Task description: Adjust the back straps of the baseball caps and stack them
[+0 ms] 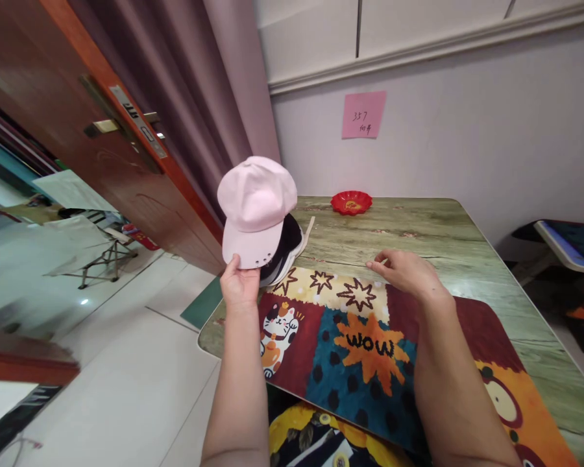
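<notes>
A pale pink cap (257,194) is gripped at its brim by my left hand (241,284), thumb on top and fingers beneath. The cap is held up over a stack of black and white caps (287,250) at the table's left end. My right hand (399,269) hovers over the back edge of a colourful mat (316,337), its fingers bent and thumb near the fingertips; nothing shows between them.
A red scalloped dish (351,203) stands at the back of the wood-patterned table (418,227). A pink note (363,115) is on the wall. An open wooden door (102,130) and a curtain are at the left. Another small table stands at the right.
</notes>
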The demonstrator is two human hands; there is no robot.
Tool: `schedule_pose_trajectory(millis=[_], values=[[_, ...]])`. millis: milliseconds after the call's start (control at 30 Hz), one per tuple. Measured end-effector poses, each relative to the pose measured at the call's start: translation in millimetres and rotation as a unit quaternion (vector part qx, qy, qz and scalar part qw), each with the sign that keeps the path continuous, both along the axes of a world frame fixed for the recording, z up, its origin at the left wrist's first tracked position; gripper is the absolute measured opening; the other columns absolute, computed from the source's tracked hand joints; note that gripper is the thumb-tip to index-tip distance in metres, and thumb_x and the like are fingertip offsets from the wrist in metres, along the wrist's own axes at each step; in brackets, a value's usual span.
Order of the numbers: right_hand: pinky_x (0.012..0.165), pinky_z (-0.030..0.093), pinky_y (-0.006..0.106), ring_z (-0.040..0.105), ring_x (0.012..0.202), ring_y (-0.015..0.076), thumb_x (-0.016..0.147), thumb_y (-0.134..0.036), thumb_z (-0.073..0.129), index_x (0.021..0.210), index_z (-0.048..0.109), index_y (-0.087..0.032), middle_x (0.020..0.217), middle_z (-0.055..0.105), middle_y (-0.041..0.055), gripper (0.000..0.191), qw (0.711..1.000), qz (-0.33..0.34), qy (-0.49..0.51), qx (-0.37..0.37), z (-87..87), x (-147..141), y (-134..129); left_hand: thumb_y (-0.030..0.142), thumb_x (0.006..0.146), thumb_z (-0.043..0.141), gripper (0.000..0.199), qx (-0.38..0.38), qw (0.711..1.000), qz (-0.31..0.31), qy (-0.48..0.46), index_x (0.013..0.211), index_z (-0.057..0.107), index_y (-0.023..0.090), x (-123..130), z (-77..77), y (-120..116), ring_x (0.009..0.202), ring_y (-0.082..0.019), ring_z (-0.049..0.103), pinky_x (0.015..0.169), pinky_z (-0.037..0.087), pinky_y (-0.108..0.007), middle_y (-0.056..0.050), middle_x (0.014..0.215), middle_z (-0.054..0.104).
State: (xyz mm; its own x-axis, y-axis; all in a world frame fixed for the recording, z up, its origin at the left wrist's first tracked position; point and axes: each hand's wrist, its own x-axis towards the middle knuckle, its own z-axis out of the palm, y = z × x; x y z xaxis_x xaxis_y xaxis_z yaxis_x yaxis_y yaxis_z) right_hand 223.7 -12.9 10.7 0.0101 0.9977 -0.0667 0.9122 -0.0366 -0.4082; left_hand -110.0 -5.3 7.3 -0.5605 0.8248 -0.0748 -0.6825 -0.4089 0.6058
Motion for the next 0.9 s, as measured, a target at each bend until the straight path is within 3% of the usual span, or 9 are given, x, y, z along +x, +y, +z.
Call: schedule_pose_trajectory(millis=[67,133,200,267,367,500,567,667,900], values=[[0.078,0.049,0.037,0.07,0.092,0.0296,0.091,-0.059,0.056,0.097,0.073,-0.023,0.092,0.077,0.0107,0.04,0.995,0.008,0.095,0.028,-3.0,-2,3,0.004,0.087,0.055,0.051,0.003,0.999,-0.047,0.002,0.136,0.06,0.013,19,-0.3,0,0.132,-0.025,0.06,0.116,0.046,-0.047,-0.013,0.129,0.072],[0.079,0.054,0.036,0.071,0.096,0.0267,0.09,-0.061,0.058,0.108,0.07,-0.023,0.104,0.076,0.011,0.044,0.955,0.001,0.292,0.049,-7.1,-7,6,0.002,0.083,0.057,0.053,-0.02,0.993,-0.113,-0.007,0.135,0.062,0.015,46,-4.3,-1,0.13,-0.026,0.062,0.114,0.047,-0.049,-0.012,0.126,0.073],[0.076,0.059,0.035,0.073,0.097,0.0248,0.09,-0.066,0.057,0.119,0.063,-0.022,0.114,0.074,0.013,0.054,0.863,-0.034,0.503,0.029,-11.8,-14,12,0.003,0.083,0.058,0.051,-0.057,0.983,-0.172,-0.028,0.132,0.064,0.015,76,-11.1,-3,0.128,-0.027,0.063,0.114,0.047,-0.049,-0.012,0.124,0.074],[0.073,0.062,0.035,0.074,0.094,0.0244,0.088,-0.07,0.057,0.121,0.06,-0.02,0.113,0.074,0.0144,0.06,0.774,-0.072,0.629,-0.016,-17.0,-19,17,0.004,0.084,0.06,0.048,-0.086,0.971,-0.22,-0.043,0.13,0.065,0.016,105,-19.4,-8,0.126,-0.026,0.065,0.113,0.048,-0.047,-0.012,0.123,0.074],[0.07,0.062,0.033,0.075,0.084,0.0224,0.084,-0.066,0.067,0.111,0.062,-0.021,0.096,0.077,0.0097,0.053,0.709,-0.094,0.698,-0.02,-24.3,-21,27,0.004,0.081,0.064,0.049,-0.109,0.952,-0.284,-0.043,0.128,0.066,0.017,134,-31.5,-17,0.123,-0.025,0.066,0.113,0.048,-0.044,-0.011,0.121,0.075],[0.072,0.062,0.034,0.074,0.086,0.0231,0.072,-0.053,0.081,0.095,0.063,-0.023,0.083,0.076,0.004,0.042,0.638,-0.146,0.75,0.095,-29.7,-9,37,0.015,0.08,0.069,0.043,-0.09,0.917,-0.389,-0.021,0.123,0.069,0.02,144,-38.7,-24,0.128,-0.027,0.063,0.114,0.047,-0.046,-0.008,0.121,0.076],[0.078,0.062,0.037,0.073,0.093,0.0247,0.071,-0.051,0.081,0.096,0.065,-0.024,0.088,0.078,0.0044,0.04,0.63,-0.142,0.755,0.114,-29.1,0,37,0.04,0.087,0.068,0.036,-0.072,0.9,-0.431,0.005,0.116,0.073,0.019,142,-36.7,-22,0.132,-0.033,0.059,0.112,0.047,-0.05,-0.01,0.12,0.075],[0.082,0.061,0.041,0.073,0.1,0.0268,0.074,-0.052,0.077,0.101,0.068,-0.023,0.096,0.079,0.0052,0.04,0.654,-0.099,0.746,0.078,-24.3,11,30,0.07,0.086,0.058,0.06,-0.05,0.887,-0.455,0.06,0.107,0.075,0.017,140,-29.7,-13,0.134,-0.039,0.055,0.109,0.048,-0.055,-0.015,0.116,0.076],[0.079,0.058,0.031,0.071,0.089,0.0212,0.069,-0.05,0.084,0.096,0.072,-0.021,0.092,0.078,0.0029,0.042,0.662,-0.065,0.744,0.061,-21.7,21,22,0.054,0.086,0.07,0.04,-0.033,0.936,-0.346,0.056,0.11,0.072,0.021,136,-19.6,15,0.133,-0.03,0.058,0.108,0.051,-0.042,-0.009,0.118,0.075]])
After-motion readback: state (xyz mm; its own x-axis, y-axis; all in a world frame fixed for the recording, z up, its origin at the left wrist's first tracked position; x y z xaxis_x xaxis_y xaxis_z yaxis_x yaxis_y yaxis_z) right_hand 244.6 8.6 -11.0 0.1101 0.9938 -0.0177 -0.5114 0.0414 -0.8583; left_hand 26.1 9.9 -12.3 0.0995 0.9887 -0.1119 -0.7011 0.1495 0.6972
